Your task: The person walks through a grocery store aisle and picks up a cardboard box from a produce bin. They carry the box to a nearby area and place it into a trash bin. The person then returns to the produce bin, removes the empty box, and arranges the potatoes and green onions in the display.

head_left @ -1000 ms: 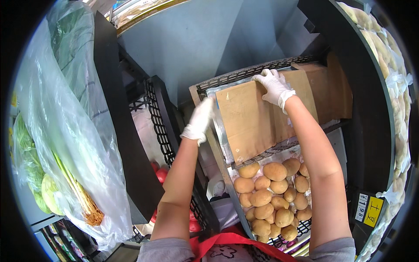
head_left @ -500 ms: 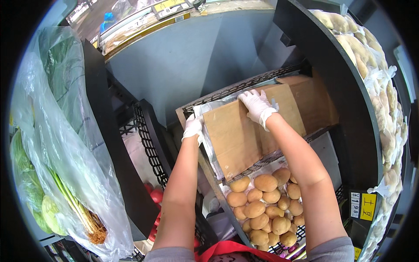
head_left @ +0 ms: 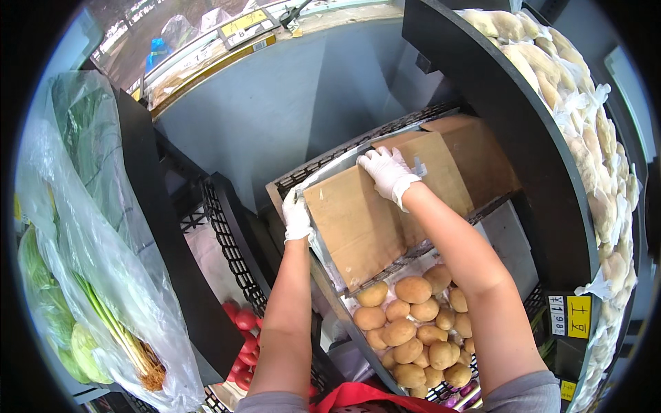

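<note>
Both my hands wear thin white gloves. A brown cardboard sheet (head_left: 358,224), creased across its middle, lies in the far part of a black mesh crate (head_left: 403,132). Across the cardboard's far edge rests my right hand (head_left: 387,172), its fingers bent over that edge. My left hand (head_left: 296,219) is closed at the crate's left far corner, beside the cardboard's edge and a pale plastic liner (head_left: 327,265); what its fingers grip is partly hidden. Closer to me, loose brown potatoes (head_left: 413,313) fill the near part of the display.
Black panels (head_left: 509,103) rise on both sides. Bagged pale tubers (head_left: 592,158) line the right; at left, a clear plastic bag (head_left: 117,227) covers green vegetables, with a rooted green stalk (head_left: 124,330) beside it. Round red vegetables (head_left: 246,344) lie below my left forearm. A blue-grey wall (head_left: 275,103) stands behind.
My view has shifted slightly, so the scene sits a little left. My left hand has moved slightly outward along the crate's corner. My right hand stays on the cardboard's far edge.
</note>
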Action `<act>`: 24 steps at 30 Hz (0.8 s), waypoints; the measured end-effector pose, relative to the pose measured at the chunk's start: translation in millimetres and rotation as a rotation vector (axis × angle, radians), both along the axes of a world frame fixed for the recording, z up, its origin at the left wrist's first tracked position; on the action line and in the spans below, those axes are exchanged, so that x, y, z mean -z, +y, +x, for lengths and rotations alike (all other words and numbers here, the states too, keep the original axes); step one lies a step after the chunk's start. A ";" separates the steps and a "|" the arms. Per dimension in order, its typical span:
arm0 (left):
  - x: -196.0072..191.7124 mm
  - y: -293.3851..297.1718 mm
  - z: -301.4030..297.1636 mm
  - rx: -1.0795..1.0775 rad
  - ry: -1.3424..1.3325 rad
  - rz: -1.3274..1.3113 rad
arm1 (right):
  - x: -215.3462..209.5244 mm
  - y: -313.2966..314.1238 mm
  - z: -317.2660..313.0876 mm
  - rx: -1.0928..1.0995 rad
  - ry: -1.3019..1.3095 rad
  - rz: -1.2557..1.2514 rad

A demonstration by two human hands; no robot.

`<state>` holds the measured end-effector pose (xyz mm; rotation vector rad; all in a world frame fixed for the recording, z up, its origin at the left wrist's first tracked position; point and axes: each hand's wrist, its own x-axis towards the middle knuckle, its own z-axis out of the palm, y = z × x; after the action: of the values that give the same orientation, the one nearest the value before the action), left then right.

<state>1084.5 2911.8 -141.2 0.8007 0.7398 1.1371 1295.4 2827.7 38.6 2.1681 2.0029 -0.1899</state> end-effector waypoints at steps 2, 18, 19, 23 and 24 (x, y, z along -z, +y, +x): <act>-1.0 3.8 -4.6 0.079 0.146 0.007 | -1.5 -1.4 2.6 -0.003 -0.005 -0.009; -210.5 6.1 22.2 0.421 0.959 0.603 | -37.9 6.8 6.2 -0.073 -0.079 -0.172; -213.6 2.3 31.1 0.480 0.994 0.718 | -38.2 7.6 5.3 -0.075 -0.082 -0.180; -185.5 7.5 95.1 0.933 1.102 0.759 | -20.5 4.7 17.3 -0.066 -0.020 -0.044; -181.5 7.4 102.3 0.965 1.065 0.703 | -17.8 2.4 22.7 -0.052 0.040 0.009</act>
<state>1186.8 2919.1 40.3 2.1394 0.6254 -0.0398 1318.0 2830.1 56.5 2.1313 2.0829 -0.2194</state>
